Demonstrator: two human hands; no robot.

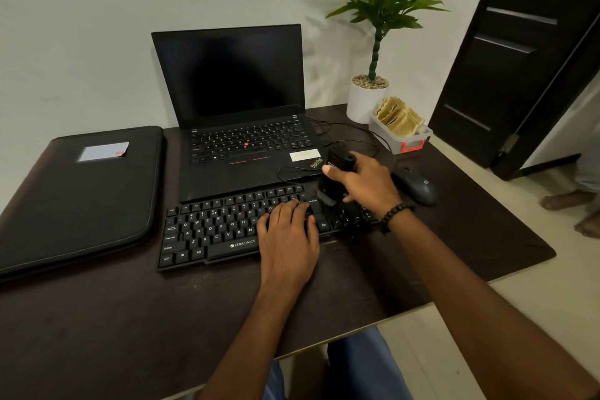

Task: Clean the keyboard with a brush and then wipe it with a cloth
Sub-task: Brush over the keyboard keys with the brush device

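fingers (352, 196) of the right hand (367, 183) gripped the brush (334, 178), left hand (287, 230) lay flat on the zebronics keyboard (214, 230); brushing was underway, wiping with a cloth not yet done.

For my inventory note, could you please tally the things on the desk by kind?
Laptop: 1
Keyboard: 1
Mouse: 1
Brush: 1
Sleeve: 1
Plant: 1
Box: 1
Total: 7
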